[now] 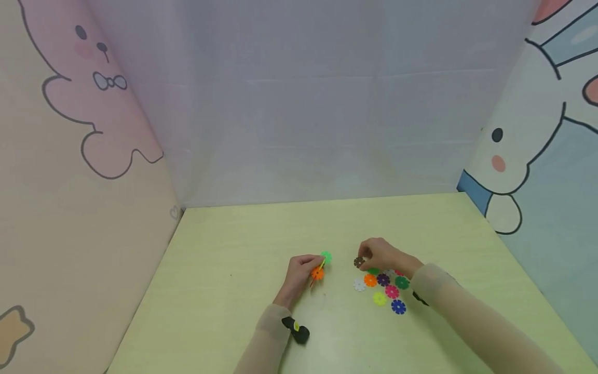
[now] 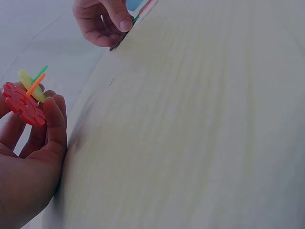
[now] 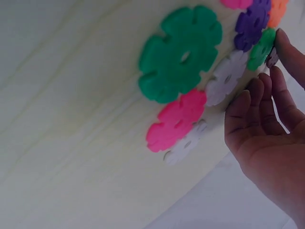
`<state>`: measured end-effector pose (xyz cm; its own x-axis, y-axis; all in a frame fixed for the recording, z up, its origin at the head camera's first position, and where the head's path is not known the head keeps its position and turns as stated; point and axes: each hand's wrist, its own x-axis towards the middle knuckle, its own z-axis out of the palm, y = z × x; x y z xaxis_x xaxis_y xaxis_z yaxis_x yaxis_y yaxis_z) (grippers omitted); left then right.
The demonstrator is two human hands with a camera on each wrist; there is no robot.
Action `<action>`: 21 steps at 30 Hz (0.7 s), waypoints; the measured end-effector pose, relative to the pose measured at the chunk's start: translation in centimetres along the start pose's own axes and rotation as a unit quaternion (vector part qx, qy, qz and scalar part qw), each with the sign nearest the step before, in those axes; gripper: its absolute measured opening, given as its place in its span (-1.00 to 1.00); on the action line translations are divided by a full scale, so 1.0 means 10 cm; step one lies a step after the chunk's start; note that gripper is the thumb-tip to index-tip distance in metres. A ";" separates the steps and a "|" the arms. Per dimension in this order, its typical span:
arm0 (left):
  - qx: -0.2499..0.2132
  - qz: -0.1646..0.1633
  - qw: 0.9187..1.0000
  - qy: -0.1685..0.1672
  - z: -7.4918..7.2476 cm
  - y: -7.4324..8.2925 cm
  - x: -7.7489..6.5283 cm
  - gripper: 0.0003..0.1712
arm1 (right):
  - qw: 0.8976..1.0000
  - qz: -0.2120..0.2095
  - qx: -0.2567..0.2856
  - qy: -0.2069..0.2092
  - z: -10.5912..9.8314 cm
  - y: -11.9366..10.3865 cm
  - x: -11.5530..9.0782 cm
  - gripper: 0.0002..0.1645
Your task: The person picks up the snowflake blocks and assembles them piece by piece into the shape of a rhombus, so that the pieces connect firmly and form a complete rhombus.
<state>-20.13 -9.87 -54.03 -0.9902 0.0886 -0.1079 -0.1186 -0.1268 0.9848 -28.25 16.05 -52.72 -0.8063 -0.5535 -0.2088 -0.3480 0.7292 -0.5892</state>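
Interlocked discs point(image 1: 318, 273) sit over the desk point(image 1: 224, 291), pinched in the left hand point(image 1: 298, 274), while the right hand point(image 1: 380, 254) pinches a brown disc point(image 1: 358, 262) near the loose discs point(image 1: 370, 280) (orange, purple and pink among them). Fetching another piece seems the present step; joining it would call for lining up notches.

You hold a brown disc point(image 1: 358, 262) and joined discs point(image 2: 25, 104) in red, yellow, orange and green. Your loose discs point(image 1: 383, 280) are purple, orange, pink, blue, yellow, green and white; your table point(image 1: 224, 291), wood-grained pale yellow.
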 end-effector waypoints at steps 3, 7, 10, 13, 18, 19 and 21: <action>-0.002 -0.003 1.000 0.000 0.00 0.00 0.00 -0.74 | 1.000 -0.001 0.009 0.001 0.00 -0.03 -0.01 -0.69; -0.006 -0.008 1.000 0.002 0.00 0.00 0.01 -0.73 | 1.000 -0.018 0.021 0.008 0.00 -0.05 -0.03 -0.71; -0.009 -0.013 1.000 0.003 0.00 0.00 0.01 -0.71 | 0.999 -0.027 0.031 0.017 0.00 -0.06 -0.03 -0.78; -0.009 -0.017 1.000 0.005 0.00 -0.01 0.01 -0.71 | 0.998 -0.035 0.038 0.028 0.01 -0.08 -0.02 -0.85; -0.007 -0.015 1.000 0.003 0.00 -0.01 0.01 -0.71 | 0.997 -0.037 0.049 0.049 0.02 -0.12 0.01 -0.88; -0.007 -0.014 1.000 0.004 0.00 0.00 0.01 -0.71 | 0.996 -0.040 0.053 0.053 0.03 -0.13 0.01 -0.89; -0.006 -0.012 1.000 0.003 0.01 0.01 0.01 -0.71 | 0.995 -0.044 0.059 0.062 0.03 -0.15 0.02 -0.89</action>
<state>-20.26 -9.81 -53.97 -0.9874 0.0858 -0.1333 -0.1441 -0.1362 0.9801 -27.70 14.69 -52.10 -0.8303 -0.5543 -0.0583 -0.3674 0.6230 -0.6906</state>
